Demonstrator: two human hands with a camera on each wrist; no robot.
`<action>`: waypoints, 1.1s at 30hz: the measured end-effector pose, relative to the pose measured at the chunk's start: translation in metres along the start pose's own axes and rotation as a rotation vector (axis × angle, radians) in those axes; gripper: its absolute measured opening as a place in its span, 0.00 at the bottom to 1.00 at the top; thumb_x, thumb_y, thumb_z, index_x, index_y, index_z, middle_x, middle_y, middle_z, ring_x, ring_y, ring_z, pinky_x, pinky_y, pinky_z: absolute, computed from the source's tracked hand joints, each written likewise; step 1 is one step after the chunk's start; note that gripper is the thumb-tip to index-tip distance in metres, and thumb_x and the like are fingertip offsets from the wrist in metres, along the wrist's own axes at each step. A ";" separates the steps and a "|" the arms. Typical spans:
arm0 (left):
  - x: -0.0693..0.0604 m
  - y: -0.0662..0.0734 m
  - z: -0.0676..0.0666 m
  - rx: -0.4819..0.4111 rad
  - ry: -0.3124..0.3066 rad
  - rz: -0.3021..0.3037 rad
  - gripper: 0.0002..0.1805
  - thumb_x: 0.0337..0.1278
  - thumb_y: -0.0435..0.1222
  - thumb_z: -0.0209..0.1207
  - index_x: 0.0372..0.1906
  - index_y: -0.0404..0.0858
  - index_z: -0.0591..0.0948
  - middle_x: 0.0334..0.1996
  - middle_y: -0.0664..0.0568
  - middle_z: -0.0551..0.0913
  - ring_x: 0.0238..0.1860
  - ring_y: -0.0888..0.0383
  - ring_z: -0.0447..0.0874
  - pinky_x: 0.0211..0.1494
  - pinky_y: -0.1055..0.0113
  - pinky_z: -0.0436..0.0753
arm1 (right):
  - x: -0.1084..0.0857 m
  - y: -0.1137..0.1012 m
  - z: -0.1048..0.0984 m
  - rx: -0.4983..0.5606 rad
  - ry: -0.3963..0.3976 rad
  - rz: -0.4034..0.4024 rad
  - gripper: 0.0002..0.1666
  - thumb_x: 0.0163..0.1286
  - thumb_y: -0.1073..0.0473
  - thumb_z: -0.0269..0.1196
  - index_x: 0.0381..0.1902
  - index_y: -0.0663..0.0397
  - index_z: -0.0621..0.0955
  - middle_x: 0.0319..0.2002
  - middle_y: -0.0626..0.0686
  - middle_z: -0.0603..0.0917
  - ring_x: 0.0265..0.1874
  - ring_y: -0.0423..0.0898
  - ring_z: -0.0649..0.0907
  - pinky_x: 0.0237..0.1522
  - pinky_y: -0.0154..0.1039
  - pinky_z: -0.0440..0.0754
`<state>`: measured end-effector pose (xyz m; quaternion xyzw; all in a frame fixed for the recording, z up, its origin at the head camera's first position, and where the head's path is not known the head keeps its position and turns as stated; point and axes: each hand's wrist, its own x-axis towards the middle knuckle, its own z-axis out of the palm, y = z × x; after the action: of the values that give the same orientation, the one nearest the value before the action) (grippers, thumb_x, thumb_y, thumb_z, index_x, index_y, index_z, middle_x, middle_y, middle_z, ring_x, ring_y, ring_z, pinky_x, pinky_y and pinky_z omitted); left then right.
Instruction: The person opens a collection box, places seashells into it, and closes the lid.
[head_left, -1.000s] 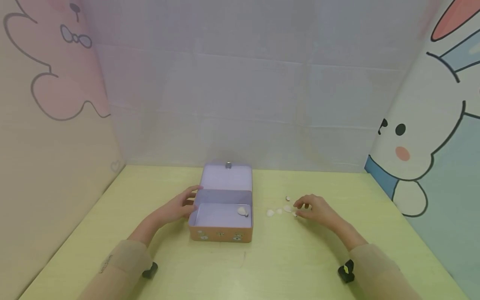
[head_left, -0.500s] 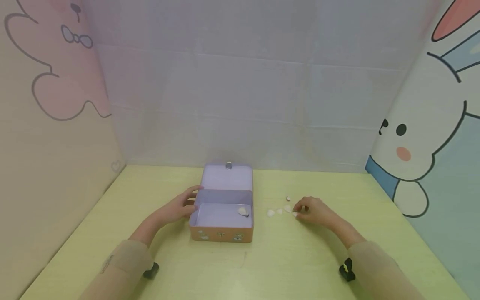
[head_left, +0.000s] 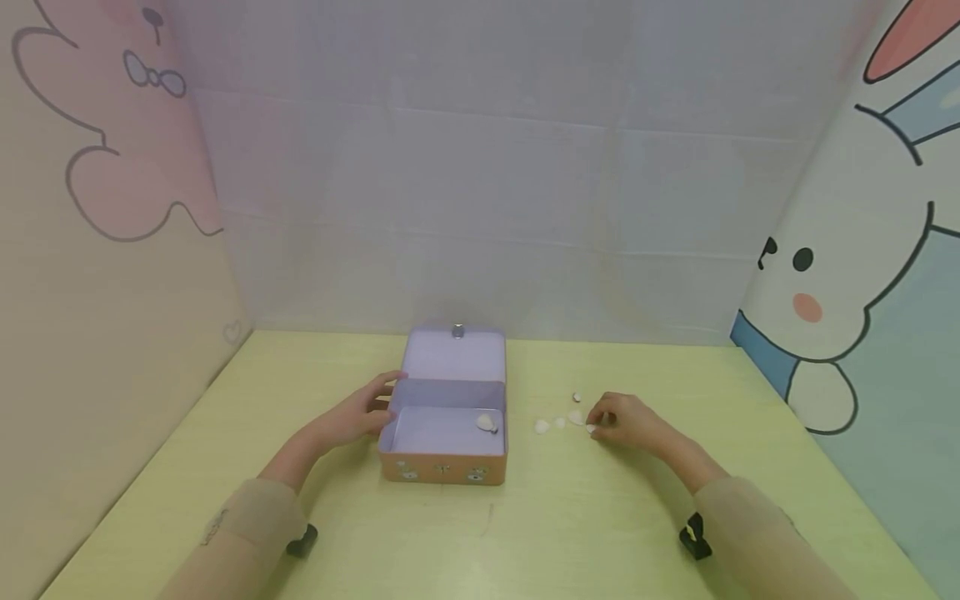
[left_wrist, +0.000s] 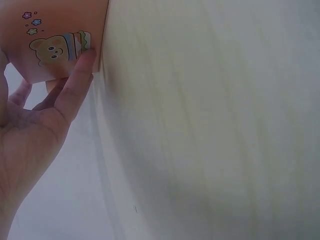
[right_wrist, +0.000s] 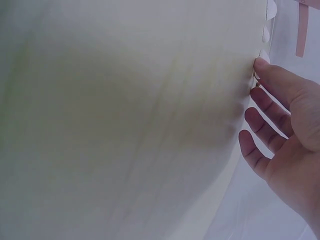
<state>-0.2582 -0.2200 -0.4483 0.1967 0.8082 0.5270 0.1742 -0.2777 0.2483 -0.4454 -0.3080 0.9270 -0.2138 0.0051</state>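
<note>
An open tin box (head_left: 442,468), orange outside and lilac inside, stands on the table with its lid tipped back. Two touching shells, one white (head_left: 485,422) and one smaller, lie at its inner right. The left hand (head_left: 352,417) rests against the box's left side; in the left wrist view its extended fingers touch the orange side (left_wrist: 60,55). To the right of the box, the right hand (head_left: 633,423) pinches a small white shell (head_left: 592,429) at the table surface between thumb and index finger. Its other fingers are loosely bent in the right wrist view.
Left of the right hand, white shells (head_left: 542,427) (head_left: 559,422) (head_left: 576,417) lie in a row on the yellow table (head_left: 555,525). A small darker-edged shell (head_left: 577,397) is behind them. Pale curtains and cartoon-printed side panels enclose the table.
The right hand's fingers have closed in slightly around the small shell, and its wrist has shifted a little. The left hand and the box have stayed in place.
</note>
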 end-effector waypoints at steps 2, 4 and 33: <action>0.000 0.001 0.000 -0.001 0.000 -0.002 0.34 0.67 0.31 0.49 0.73 0.46 0.50 0.69 0.34 0.56 0.68 0.35 0.56 0.59 0.46 0.74 | 0.000 0.000 0.000 -0.001 -0.002 0.001 0.04 0.57 0.61 0.68 0.32 0.53 0.84 0.30 0.46 0.80 0.28 0.40 0.75 0.31 0.33 0.74; -0.001 0.001 0.000 -0.002 0.000 -0.004 0.34 0.67 0.31 0.49 0.73 0.46 0.50 0.69 0.34 0.56 0.68 0.35 0.56 0.59 0.46 0.74 | 0.000 0.000 0.001 -0.005 -0.004 0.007 0.04 0.57 0.61 0.68 0.32 0.52 0.84 0.31 0.46 0.80 0.29 0.40 0.76 0.31 0.33 0.74; 0.001 -0.002 -0.001 -0.005 -0.001 -0.028 0.34 0.68 0.32 0.49 0.73 0.49 0.49 0.70 0.34 0.55 0.68 0.35 0.56 0.60 0.46 0.73 | 0.006 -0.049 -0.034 -0.002 -0.024 -0.143 0.07 0.60 0.61 0.67 0.38 0.54 0.84 0.36 0.46 0.82 0.34 0.46 0.78 0.34 0.39 0.80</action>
<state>-0.2604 -0.2213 -0.4501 0.1853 0.8094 0.5266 0.1824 -0.2598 0.2228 -0.3942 -0.3761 0.9027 -0.2091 0.0009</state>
